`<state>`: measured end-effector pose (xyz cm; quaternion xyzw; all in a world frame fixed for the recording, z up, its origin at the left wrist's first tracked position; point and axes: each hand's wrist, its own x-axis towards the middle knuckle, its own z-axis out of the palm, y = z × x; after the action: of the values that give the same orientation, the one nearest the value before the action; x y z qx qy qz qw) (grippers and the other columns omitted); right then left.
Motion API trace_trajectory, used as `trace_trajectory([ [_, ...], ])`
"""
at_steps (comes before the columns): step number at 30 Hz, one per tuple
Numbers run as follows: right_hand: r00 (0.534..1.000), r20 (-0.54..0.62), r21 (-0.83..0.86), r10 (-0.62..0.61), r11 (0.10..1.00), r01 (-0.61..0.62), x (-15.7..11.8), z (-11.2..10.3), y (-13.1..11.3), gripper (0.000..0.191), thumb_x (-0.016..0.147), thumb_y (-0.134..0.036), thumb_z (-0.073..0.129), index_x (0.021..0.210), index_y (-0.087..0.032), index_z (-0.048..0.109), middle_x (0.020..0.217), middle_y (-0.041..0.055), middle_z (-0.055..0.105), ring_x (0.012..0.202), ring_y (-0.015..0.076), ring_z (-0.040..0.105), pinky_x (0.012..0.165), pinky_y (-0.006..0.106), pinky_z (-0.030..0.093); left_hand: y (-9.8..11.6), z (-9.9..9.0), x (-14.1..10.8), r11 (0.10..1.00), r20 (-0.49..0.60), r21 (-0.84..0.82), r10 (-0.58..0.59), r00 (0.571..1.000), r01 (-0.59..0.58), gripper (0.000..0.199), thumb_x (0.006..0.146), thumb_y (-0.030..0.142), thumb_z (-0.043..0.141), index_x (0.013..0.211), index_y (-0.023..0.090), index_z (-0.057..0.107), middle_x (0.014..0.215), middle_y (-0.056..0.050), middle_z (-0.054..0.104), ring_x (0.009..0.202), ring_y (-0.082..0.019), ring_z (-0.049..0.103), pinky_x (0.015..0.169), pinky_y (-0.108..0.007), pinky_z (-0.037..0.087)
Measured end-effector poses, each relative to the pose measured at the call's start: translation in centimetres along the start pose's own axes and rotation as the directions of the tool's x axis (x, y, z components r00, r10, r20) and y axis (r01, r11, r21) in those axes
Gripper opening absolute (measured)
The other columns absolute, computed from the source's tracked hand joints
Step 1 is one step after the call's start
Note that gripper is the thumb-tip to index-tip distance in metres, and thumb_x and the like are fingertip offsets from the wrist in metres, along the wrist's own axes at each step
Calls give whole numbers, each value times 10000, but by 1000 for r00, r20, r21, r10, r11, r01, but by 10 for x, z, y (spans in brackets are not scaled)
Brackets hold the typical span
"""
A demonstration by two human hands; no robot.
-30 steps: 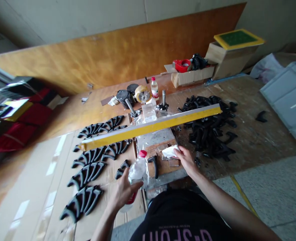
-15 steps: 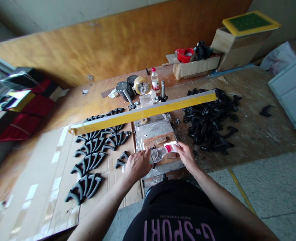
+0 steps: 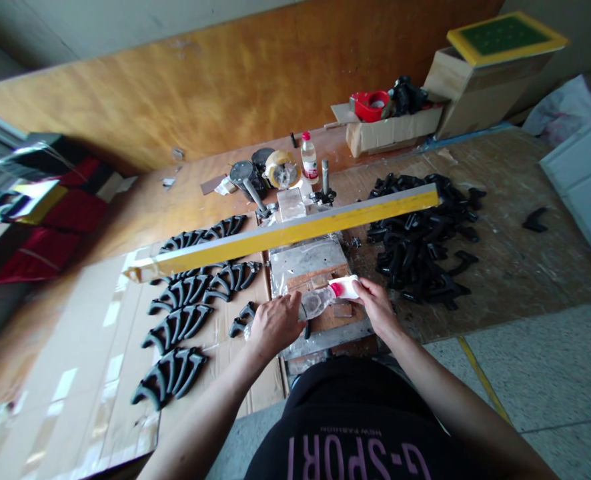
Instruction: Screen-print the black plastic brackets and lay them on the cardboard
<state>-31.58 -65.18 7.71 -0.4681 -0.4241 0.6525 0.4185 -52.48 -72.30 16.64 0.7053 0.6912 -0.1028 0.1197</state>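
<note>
My left hand (image 3: 277,325) is wrapped round a clear plastic bottle (image 3: 314,304), which lies tilted with its red cap (image 3: 336,289) to the right. In my right hand (image 3: 377,305) a folded white cloth (image 3: 346,287) is pinched, and its left end touches the cap. Both hands are over a wooden block and metal plate (image 3: 308,259) at the table's front edge. Just left of my left hand, a few dark curved parts (image 3: 242,319) lie on cardboard.
A long yellow-edged bar (image 3: 285,232) crosses above the plate. Rows of curved parts (image 3: 170,377) lie left, a black heap (image 3: 415,247) right. Behind stand a second bottle (image 3: 309,159), dark cans (image 3: 243,175) and a carton (image 3: 393,131) with a red tape dispenser (image 3: 370,105).
My right hand and the white cloth have shifted slightly up and right. The bar's near side has swung a little lower. My left hand still holds the bottle.
</note>
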Motion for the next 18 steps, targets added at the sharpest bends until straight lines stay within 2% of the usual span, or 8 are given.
trace_trajectory([
  [4, 995, 45, 213, 84, 973, -91, 2, 5, -7, 377, 725, -505, 759, 914, -180, 730, 908, 45, 734, 846, 209, 668, 782, 355, 566, -7, 4, -2, 991, 19, -121, -59, 998, 61, 418, 759, 390, 653, 1126, 214, 553, 999, -106, 716, 985, -340, 669, 762, -411, 494],
  [7, 985, 89, 386, 146, 907, -169, 4, 7, -12, 267, 706, -414, 801, 874, -219, 730, 914, 21, 738, 848, 195, 675, 747, 348, 584, -18, 13, -8, 918, 46, -370, -131, 990, 139, 557, 714, 455, 702, 1195, 222, 548, 1058, -118, 707, 1023, -341, 655, 823, -407, 479],
  [9, 975, 122, 451, 185, 865, -221, 6, 9, -16, 208, 694, -360, 818, 834, -236, 728, 902, 4, 739, 831, 185, 679, 705, 329, 591, -27, 22, -14, 763, 77, -623, -160, 984, 173, 608, 689, 491, 727, 1202, 216, 549, 1060, -110, 705, 1005, -321, 655, 842, -390, 478],
  [12, 963, 157, 454, 219, 850, -267, 6, 11, -20, 183, 694, -329, 823, 826, -243, 730, 909, 5, 743, 830, 184, 684, 665, 302, 591, -43, 37, -22, 339, 82, -929, -191, 978, 145, 551, 707, 458, 726, 1164, 196, 561, 1050, -86, 697, 931, -258, 662, 826, -350, 500],
  [14, 961, 157, 424, 229, 863, -275, 6, 12, -19, 193, 690, -321, 828, 837, -239, 734, 915, 13, 744, 827, 185, 685, 658, 296, 592, -55, 46, -25, 102, 45, -992, -274, 961, 76, 528, 707, 427, 730, 1146, 179, 572, 1077, -83, 688, 932, -235, 657, 840, -340, 512],
  [16, 962, 136, 387, 238, 881, -273, 6, 12, -16, 218, 668, -314, 842, 840, -231, 737, 909, 22, 744, 811, 188, 684, 651, 299, 594, -71, 52, -22, 16, -1, -1000, -387, 922, 5, 520, 706, 435, 726, 1131, 165, 593, 1085, -87, 687, 956, -233, 653, 868, -350, 516],
  [17, 962, 121, 370, 243, 889, -271, 6, 12, -14, 232, 656, -311, 848, 842, -228, 738, 902, 27, 743, 802, 192, 683, 644, 303, 594, -81, 53, -18, 34, -34, -999, -443, 896, -21, 503, 725, 454, 702, 1122, 161, 604, 1077, -91, 689, 971, -238, 653, 881, -360, 518],
  [18, 963, 106, 354, 247, 896, -269, 6, 11, -13, 244, 650, -313, 850, 849, -227, 739, 899, 34, 743, 795, 198, 683, 637, 309, 595, -91, 54, -13, 101, -78, -994, -487, 870, -32, 479, 757, 476, 659, 1113, 159, 615, 1063, -97, 693, 985, -243, 652, 889, -375, 519],
])
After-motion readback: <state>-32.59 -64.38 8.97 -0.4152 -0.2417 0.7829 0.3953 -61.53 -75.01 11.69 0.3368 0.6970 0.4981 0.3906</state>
